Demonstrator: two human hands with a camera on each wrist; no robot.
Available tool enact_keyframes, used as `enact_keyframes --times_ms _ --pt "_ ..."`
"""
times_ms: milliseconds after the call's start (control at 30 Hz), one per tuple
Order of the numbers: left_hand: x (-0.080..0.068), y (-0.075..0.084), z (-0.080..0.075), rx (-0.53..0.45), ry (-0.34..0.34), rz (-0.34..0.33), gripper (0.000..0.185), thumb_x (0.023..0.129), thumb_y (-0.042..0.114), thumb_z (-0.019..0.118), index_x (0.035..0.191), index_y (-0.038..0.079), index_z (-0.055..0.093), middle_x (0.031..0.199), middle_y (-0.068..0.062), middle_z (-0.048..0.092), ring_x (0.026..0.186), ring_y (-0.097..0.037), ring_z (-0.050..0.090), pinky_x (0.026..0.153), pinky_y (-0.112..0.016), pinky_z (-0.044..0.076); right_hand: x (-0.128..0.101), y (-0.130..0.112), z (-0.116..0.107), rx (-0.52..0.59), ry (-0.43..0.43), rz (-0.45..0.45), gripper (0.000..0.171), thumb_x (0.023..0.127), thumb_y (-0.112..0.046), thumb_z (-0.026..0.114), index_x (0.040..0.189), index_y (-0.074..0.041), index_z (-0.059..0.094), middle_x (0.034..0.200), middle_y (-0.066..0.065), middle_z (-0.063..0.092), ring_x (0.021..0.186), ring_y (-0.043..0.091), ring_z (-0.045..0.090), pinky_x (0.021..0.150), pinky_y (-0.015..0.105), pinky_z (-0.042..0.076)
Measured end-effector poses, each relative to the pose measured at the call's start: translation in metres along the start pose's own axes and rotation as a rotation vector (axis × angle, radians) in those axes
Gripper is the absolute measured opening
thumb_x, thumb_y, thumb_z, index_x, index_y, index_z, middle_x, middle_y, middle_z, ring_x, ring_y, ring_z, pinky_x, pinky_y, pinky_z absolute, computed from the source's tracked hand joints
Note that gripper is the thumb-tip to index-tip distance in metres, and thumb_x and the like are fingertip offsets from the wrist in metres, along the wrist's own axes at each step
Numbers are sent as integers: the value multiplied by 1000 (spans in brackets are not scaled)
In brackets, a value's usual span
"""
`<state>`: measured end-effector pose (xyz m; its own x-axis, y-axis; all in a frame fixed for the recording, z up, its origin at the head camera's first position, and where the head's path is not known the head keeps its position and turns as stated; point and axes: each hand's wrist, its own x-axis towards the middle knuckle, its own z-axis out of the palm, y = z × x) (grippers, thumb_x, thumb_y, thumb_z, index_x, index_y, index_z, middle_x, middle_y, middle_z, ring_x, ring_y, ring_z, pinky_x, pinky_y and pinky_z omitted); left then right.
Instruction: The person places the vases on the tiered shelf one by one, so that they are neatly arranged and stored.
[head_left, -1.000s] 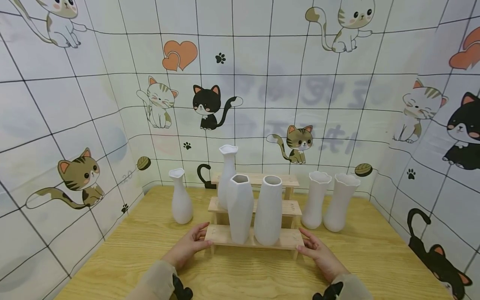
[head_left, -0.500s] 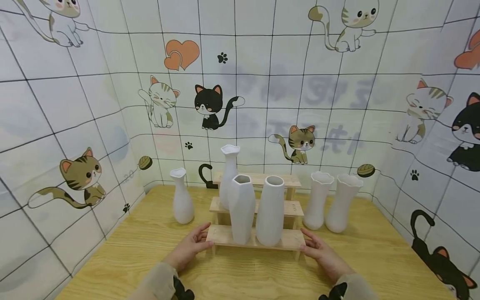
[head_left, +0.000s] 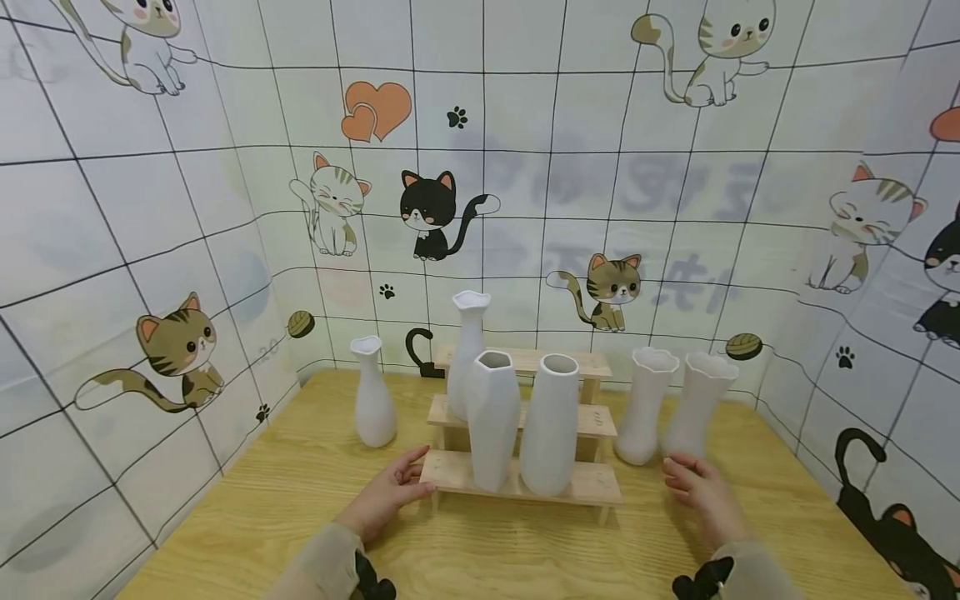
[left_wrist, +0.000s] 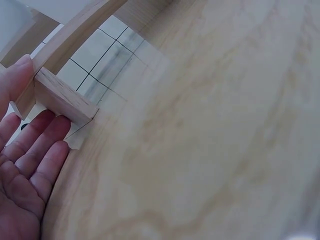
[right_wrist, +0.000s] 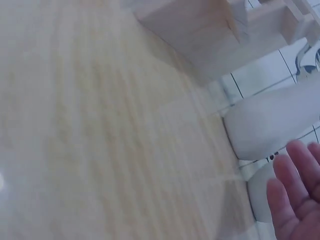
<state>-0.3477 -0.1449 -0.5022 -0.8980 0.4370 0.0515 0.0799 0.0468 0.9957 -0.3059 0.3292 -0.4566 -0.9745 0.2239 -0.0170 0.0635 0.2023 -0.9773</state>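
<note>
The left hand (head_left: 386, 497) rests open-fingered against the stepped pale wooden rack (head_left: 525, 482), while the right hand (head_left: 701, 492), fingers open, nears the likely fragile, smooth white ceramic vase (head_left: 693, 406), best grasped mid-body.

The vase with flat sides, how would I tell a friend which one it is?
Find the wooden step shelf in the middle of the table. Two white vases stand side by side on its lowest step, near the person's left hand. The faceted vase is the left one: its body has flat angled panels and an angular mouth, while the round vase beside it is smooth.
</note>
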Motion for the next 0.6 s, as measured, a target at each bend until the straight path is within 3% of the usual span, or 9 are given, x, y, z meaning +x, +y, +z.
enact_keyframes --times_ms 133,233,300,433,600 --pt "-1 2 1 0 1 1 70 79 24 62 136 17 22 121 -11 44 105 -22 46 86 -37 36 6 -5 -10 -36 182 -10 61 81 -38 56 121 4 38 98 7 52 80 13 51 68 33 43" --pt "-2 4 2 0 4 -4 71 79 25 62 137 16 22 121 -11 45 105 -22 46 86 -37 36 9 -12 -14 -74 263 -1 67 80 -43 54 125 2 34 108 13 47 85 19 49 65 30 42" --pt "-2 5 2 -2 4 -6 72 79 24 62 137 15 21 120 -11 45 105 -22 46 86 -37 36 11 -17 -16 -108 290 7 73 80 -46 52 129 2 29 115 19 41 92 26 46 66 31 41" --pt "-3 6 2 -2 8 -2 73 79 23 63 137 13 20 119 -11 46 104 -22 46 86 -37 36 19 -27 -17 -114 343 31 86 76 -51 53 133 2 19 123 26 33 103 37 38 74 44 39" --pt "-3 4 2 2 10 -1 72 78 24 63 137 15 22 119 -10 46 104 -22 46 86 -37 36 29 -36 -15 -92 398 65 93 72 -54 56 136 -1 13 130 26 26 112 42 29 85 53 30"
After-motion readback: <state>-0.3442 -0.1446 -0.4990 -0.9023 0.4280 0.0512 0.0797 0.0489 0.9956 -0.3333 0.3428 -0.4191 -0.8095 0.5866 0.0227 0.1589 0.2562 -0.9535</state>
